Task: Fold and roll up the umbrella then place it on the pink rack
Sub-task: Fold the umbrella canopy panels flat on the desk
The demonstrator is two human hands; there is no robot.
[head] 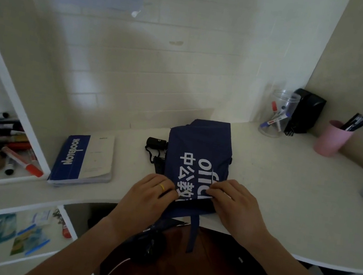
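The navy blue umbrella (198, 149) with white lettering lies flattened on the white desk (276, 176), its canopy folded into a rough rectangle. Its black handle (156, 144) with a wrist cord sticks out at the left side. A blue strap (193, 234) hangs over the desk's front edge. My left hand (151, 188) pinches the fabric at the near left edge. My right hand (234, 201) presses and grips the fabric at the near right. No pink rack is visible.
A blue and white notebook (84, 160) lies left of the umbrella. A clear jar of markers (277, 114), a black box (305, 114) and a pink cup of pens (332, 137) stand at the back right. White shelves (4, 171) with markers fill the left.
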